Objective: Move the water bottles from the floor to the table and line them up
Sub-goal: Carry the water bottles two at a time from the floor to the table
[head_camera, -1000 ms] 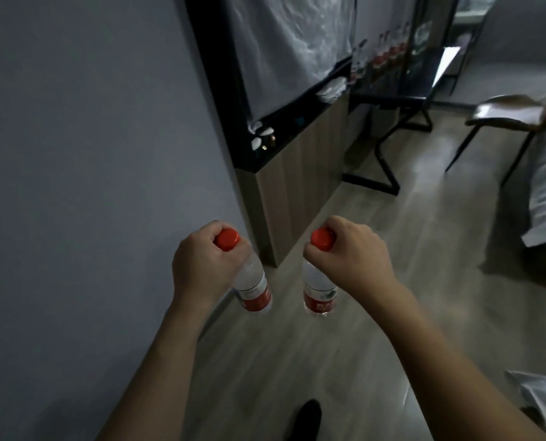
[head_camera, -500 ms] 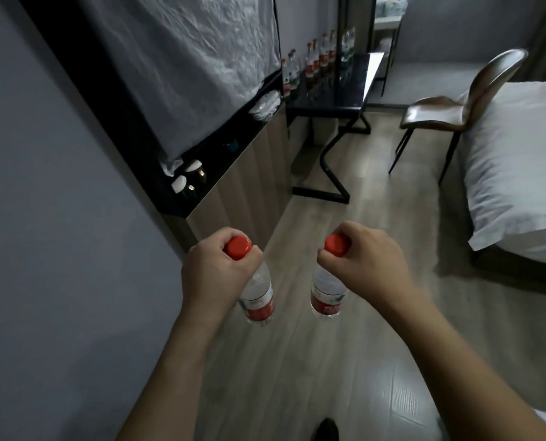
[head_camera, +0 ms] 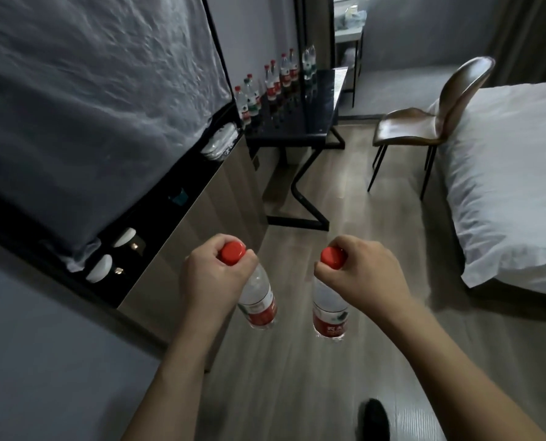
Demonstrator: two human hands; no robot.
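My left hand (head_camera: 212, 275) grips the neck of a clear water bottle (head_camera: 260, 303) with a red cap and red label, hanging above the floor. My right hand (head_camera: 365, 273) grips the neck of a second bottle (head_camera: 329, 315) of the same kind, a little to the right. Both bottles hang roughly upright, apart from each other. Ahead stands a black glossy table (head_camera: 316, 106). Along its wall side, several bottles (head_camera: 274, 82) stand in a row.
A low wooden cabinet (head_camera: 208, 214) with a black top runs along the left wall, under a large covered panel (head_camera: 90, 100). A brown chair (head_camera: 424, 122) and a white bed (head_camera: 513, 173) stand on the right. Wood floor (head_camera: 360, 202) lies between them.
The view has swung up and right and moved forward along the cabinet. The table, chair and bed appear closer. Both hands keep holding their bottles as before.
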